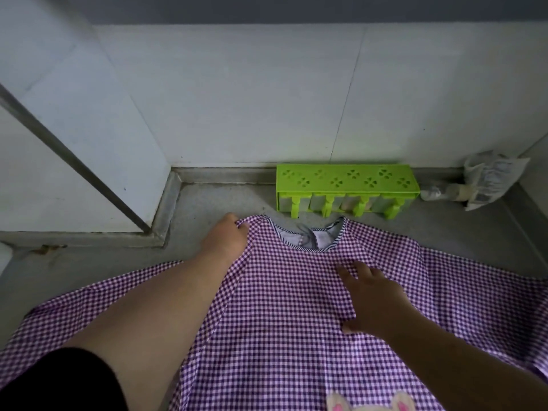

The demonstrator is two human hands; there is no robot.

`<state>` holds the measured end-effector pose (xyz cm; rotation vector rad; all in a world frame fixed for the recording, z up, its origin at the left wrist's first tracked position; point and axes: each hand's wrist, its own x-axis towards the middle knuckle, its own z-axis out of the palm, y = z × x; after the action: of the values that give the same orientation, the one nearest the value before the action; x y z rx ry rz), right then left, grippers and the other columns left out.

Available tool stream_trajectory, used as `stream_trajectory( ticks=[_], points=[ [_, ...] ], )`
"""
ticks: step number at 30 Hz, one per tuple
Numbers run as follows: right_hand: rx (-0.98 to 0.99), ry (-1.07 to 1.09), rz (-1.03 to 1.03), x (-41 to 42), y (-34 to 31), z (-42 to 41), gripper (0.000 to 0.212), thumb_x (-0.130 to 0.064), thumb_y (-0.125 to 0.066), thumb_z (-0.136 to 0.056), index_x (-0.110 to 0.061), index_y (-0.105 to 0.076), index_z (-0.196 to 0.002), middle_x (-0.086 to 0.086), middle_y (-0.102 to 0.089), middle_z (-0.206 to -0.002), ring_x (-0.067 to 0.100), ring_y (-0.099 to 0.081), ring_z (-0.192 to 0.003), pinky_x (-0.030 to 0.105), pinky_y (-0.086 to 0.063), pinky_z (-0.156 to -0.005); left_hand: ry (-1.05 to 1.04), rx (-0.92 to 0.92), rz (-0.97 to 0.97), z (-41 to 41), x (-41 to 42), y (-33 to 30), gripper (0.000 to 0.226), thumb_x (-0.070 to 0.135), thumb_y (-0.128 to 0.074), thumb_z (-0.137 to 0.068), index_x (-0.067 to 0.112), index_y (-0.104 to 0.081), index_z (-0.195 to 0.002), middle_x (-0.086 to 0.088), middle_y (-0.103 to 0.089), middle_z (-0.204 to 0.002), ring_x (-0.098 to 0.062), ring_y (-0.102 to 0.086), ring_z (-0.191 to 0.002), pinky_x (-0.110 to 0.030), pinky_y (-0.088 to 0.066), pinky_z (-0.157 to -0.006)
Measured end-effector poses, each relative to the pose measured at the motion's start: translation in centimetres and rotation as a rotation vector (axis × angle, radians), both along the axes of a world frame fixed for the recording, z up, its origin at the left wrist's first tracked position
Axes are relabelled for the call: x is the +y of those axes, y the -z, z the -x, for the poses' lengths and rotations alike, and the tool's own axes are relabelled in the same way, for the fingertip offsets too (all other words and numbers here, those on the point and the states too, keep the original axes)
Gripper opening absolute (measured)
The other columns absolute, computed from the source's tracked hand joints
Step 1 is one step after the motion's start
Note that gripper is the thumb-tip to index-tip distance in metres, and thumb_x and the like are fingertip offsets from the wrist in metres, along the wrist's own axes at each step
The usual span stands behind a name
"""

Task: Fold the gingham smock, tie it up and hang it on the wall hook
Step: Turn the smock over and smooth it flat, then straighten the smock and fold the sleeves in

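Gingham smock [281, 307]: purple-and-white checked woven cloth, thin and limp, spread front-up across the grey tabletop [207, 203], its sleeves running out to both sides and its navy-striped neckline [305, 232] pointing at the white tiled wall. Appliqué: pale rabbit-ear patch [370, 403] at the lower hem edge, soft and felt-like by the look of it. Step in hand, by your posture: the laying-out and smoothing that comes ahead of the first fold; no fold, tie or hanging is done yet. Your left hand [228, 235] pinches the shoulder beside the collar, fingers curled on a small ridge of cloth. Your right hand [370, 298] lies flat on the chest panel, fingers straight and spread, pressing without gripping. Next move, as a judgement: draw one sleeve and side inward over the middle while the flat palm pins the body, since cloth this light will likely slide on the smooth surface. Also present: lime-green plastic rack [345, 188] with clover cut-outs, rigid, just beyond the collar; crumpled plastic bag [489, 179] in the far right corner. No wall hook is in view.
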<state>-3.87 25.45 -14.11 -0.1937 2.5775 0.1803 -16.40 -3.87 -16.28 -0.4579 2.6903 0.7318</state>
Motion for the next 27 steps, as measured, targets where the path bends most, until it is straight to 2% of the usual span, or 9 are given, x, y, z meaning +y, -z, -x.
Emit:
stream_trajectory(
  ticks=[3,6,8,14,17,20,23,25,27],
  points=[
    [0.022,-0.039,-0.019,-0.8,-0.2,0.4,0.129,-0.080,-0.069,-0.071,-0.031,0.008,-0.162,0.012,-0.005,-0.170,0.034,-0.021,-0.152,0.053,-0.041,-0.110,0.022,0.003,-0.036,-0.6,-0.5,-0.2,0.050,0.054,-0.037,-0.108,0.018,-0.054,-0.138,-0.010,-0.066,-0.134,-0.032,-0.063,-0.118,-0.045,-0.049,-0.102],
    [0.100,-0.126,0.111,-2.9,-0.4,0.2,0.105,-0.075,-0.058,-0.084,-0.039,0.006,-0.160,0.010,-0.004,-0.170,0.032,-0.019,-0.153,0.052,-0.040,-0.113,0.068,-0.031,-0.060,-1.7,-1.4,-0.2,0.058,0.063,-0.032,-0.105,0.022,-0.053,-0.141,-0.004,-0.065,-0.133,-0.025,-0.063,-0.115,-0.043,-0.051,-0.100],
    [0.074,-0.161,0.198,-5.0,-0.3,0.0,0.097,-0.072,-0.055,-0.088,-0.043,0.004,-0.160,0.008,0.000,-0.171,0.031,-0.017,-0.154,0.053,-0.043,-0.111,0.147,-0.054,0.030,-2.8,-3.2,-0.4,0.058,0.061,-0.028,-0.105,0.025,-0.054,-0.142,-0.003,-0.064,-0.137,-0.025,-0.062,-0.119,-0.046,-0.050,-0.105],
    [-0.061,-0.075,0.126,-9.0,1.8,-0.3,0.112,-0.076,-0.062,-0.081,-0.043,0.013,-0.158,0.014,0.022,-0.168,0.047,0.007,-0.155,0.065,-0.039,-0.110,0.373,-0.130,0.287,-6.7,-9.9,-0.7,0.049,0.058,-0.035,-0.103,0.031,-0.061,-0.135,0.001,-0.057,-0.139,-0.022,-0.052,-0.129,-0.043,-0.040,-0.111],
    [-0.089,-0.062,0.086,-9.6,1.8,0.7,0.119,-0.075,-0.068,-0.077,-0.041,0.014,-0.158,0.017,0.020,-0.168,0.050,0.006,-0.154,0.067,-0.037,-0.111,0.337,-0.152,0.305,-8.2,-13.2,-1.1,0.045,0.052,-0.050,-0.098,0.028,-0.058,-0.135,-0.001,-0.059,-0.138,-0.024,-0.055,-0.127,-0.044,-0.043,-0.109],
    [-0.087,-0.073,0.007,-10.5,1.2,1.3,0.122,-0.071,-0.071,-0.077,-0.038,0.013,-0.159,0.018,0.015,-0.169,0.047,-0.003,-0.155,0.065,-0.037,-0.111,0.277,-0.207,0.322,-9.2,-16.2,-1.3,0.059,0.059,-0.062,-0.090,0.029,-0.054,-0.140,-0.002,-0.064,-0.141,-0.026,-0.061,-0.126,-0.045,-0.046,-0.110],
    [-0.037,-0.090,-0.050,-12.2,0.9,0.8,0.108,-0.049,-0.071,-0.089,-0.030,0.004,-0.163,0.018,0.004,-0.170,0.041,-0.021,-0.152,0.057,-0.042,-0.108,0.311,-0.289,0.424,-9.8,-18.8,-1.4,0.071,0.074,-0.055,-0.088,0.025,-0.060,-0.139,-0.004,-0.064,-0.141,-0.026,-0.061,-0.126,-0.044,-0.047,-0.109],
    [-0.030,-0.085,-0.042,-13.5,1.2,0.6,0.094,-0.030,-0.064,-0.095,-0.031,0.001,-0.163,0.019,0.000,-0.169,0.042,-0.028,-0.148,0.056,-0.046,-0.107,0.382,-0.326,0.462,-10.3,-20.6,-2.0,0.065,0.076,-0.054,-0.088,0.026,-0.068,-0.127,-0.002,-0.067,-0.132,-0.023,-0.063,-0.117,-0.042,-0.050,-0.104],
    [-0.051,-0.074,-0.052,-13.8,1.4,0.8,0.092,-0.028,-0.061,-0.097,-0.031,0.002,-0.163,0.020,0.001,-0.169,0.046,-0.026,-0.149,0.058,-0.044,-0.109,0.428,-0.342,0.435,-10.8,-22.1,-2.5,0.056,0.072,-0.060,-0.086,0.029,-0.067,-0.122,0.002,-0.067,-0.126,-0.019,-0.063,-0.111,-0.041,-0.050,-0.101]
  ],
)
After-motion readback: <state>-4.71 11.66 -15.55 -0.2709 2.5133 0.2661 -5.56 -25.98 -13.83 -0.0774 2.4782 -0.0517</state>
